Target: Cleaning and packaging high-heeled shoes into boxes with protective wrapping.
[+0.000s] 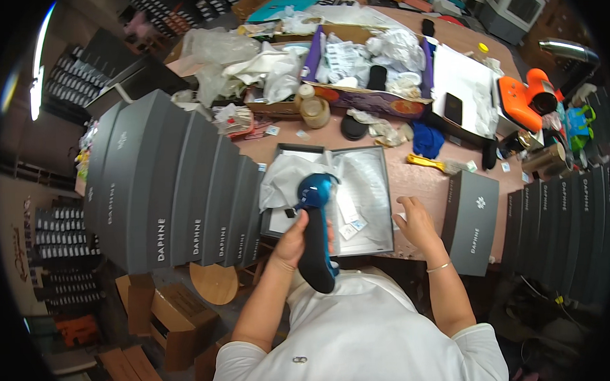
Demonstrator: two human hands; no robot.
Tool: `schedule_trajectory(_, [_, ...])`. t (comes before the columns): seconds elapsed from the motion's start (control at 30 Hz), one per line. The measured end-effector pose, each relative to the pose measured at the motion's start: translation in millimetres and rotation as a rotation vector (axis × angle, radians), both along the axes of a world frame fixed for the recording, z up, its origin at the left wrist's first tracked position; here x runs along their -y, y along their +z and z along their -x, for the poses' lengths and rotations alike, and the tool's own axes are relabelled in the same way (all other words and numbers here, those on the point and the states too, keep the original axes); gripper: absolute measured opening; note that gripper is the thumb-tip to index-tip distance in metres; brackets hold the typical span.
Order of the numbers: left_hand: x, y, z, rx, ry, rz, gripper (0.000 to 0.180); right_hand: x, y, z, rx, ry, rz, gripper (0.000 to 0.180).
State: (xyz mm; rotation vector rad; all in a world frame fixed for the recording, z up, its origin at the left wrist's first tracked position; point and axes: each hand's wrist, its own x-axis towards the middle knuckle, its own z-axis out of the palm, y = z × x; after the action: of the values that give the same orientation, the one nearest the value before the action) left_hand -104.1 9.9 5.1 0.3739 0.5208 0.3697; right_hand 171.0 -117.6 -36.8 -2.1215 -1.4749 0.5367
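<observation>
My left hand (292,241) grips the blue shoe (314,230) over the open grey box (385,188); right hand (413,220) rests open beside that box; a loose grip could drop it.

A cluttered pinkish-brown counter (419,176) spans the room. Brown cardboard boxes (178,322) and a round wooden stool (214,282) stand on the floor. A bright strip light (37,72) glows beyond dark shelving (69,81).

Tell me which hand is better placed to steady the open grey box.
Right, probably. The right hand is empty, fingers spread, beside the open grey box's right edge. The left hand is gripping the blue handheld steamer over the white tissue paper.
</observation>
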Motion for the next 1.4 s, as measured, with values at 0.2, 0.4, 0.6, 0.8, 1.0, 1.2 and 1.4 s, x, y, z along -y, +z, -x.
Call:
schedule_trajectory(0.2, [-71, -57, 40, -1.173, -0.255, -1.195, 0.04, 32, -55, -23, -0.096, -0.006, 0.259, 0.043])
schedule_trajectory(0.4, [-5, -18, -35, -0.752, -0.282, -1.048, 0.037, 27, -125, -1, -0.004, -0.164, 0.159, 0.027])
schedule_trajectory(0.6, [46, -110, -86, -0.911, -0.799, -1.624, 0.044, 15, -73, -9, -0.37, -0.359, -0.026, 0.017])
schedule_trajectory(0.8, [54, -120, -74, -0.852, -0.82, -1.606, 0.037, -47, -26, 27, 0.018, 0.058, -0.285, 0.02])
schedule_trajectory(1.0, [50, -116, -63, -0.758, -0.353, -0.886, 0.057, -55, -78, 23, 0.142, 0.153, -0.285, 0.016])
schedule_trajectory(1.2, [40, -135, -97, -0.895, 0.076, -1.063, 0.074, -20, -74, -5, -0.613, -0.23, -0.329, 0.01])
schedule_trajectory(1.4, [41, -101, -118, -0.708, 0.041, -1.019, 0.04, 2, -70, -6, -1.273, -0.593, -0.428, 0.015])
